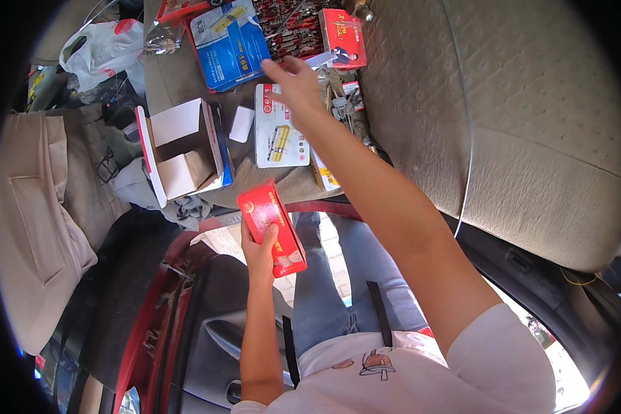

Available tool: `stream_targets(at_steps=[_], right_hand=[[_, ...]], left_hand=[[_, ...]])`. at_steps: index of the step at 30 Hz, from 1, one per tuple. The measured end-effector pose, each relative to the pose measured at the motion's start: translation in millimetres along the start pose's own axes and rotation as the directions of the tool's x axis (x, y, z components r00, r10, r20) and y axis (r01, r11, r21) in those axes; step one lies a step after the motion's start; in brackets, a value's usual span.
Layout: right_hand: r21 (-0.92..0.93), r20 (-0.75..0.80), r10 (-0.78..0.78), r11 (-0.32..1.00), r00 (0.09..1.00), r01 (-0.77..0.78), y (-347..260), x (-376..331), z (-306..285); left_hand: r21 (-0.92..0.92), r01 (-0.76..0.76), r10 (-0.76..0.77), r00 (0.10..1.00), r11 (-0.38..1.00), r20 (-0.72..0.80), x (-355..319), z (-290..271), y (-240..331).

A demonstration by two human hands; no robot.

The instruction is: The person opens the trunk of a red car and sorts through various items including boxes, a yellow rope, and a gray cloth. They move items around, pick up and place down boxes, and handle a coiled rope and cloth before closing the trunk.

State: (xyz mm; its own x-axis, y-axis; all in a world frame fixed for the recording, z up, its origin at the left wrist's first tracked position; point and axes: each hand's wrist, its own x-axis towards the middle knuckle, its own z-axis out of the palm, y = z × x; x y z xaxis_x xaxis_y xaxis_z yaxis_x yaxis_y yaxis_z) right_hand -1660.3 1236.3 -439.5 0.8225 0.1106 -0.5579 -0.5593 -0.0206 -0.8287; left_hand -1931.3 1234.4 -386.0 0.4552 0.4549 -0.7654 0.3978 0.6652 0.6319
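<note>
Head view: we stand at an open car door and work over the seat cushion (pixel 186 76), which is strewn with packaged goods. Our left hand (pixel 259 252) grips a small red box (pixel 272 228) by its near end, thumb laid along its top face, and holds it up short of the cushion's front edge. Our right hand (pixel 293 83) is stretched far forward, fingers loosely spread and holding nothing, over a white blister card with a brass lock cylinder (pixel 277 127), with a blue carton (pixel 229 43) just to its left and a second red box (pixel 343 38) just beyond it to its right. We judge the step in hand to be a reach among the laid-out packs while the red box is kept ready; closing on any one pack would call for a lower wrist and fingers narrowed to its edge. An opened white carton (pixel 183 148) lies well to the left of the right hand, a small white block (pixel 241 124) between them. Open room is scant: packs lie edge to edge, the seat back (pixel 517 117) walls the right side, and the cushion's front edge falls away just beyond the left hand.
</note>
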Motion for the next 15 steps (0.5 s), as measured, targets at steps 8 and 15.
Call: stream_targets(at_steps=[8, 15], right_hand=[[-0.797, -0.387, -0.183, 0.559, 0.903, -0.228, -22, 57, -67], [-0.918, -0.225, -0.435, 0.394, 0.872, -0.04, 24, 69, -74]], left_hand=[[0.015, -0.01, 0.01, 1.0, 1.0, 0.006, 11, -4, -8], [-0.076, -0.029, 0.024, 0.997, 0.997, -0.067, 8, -4, -22]])
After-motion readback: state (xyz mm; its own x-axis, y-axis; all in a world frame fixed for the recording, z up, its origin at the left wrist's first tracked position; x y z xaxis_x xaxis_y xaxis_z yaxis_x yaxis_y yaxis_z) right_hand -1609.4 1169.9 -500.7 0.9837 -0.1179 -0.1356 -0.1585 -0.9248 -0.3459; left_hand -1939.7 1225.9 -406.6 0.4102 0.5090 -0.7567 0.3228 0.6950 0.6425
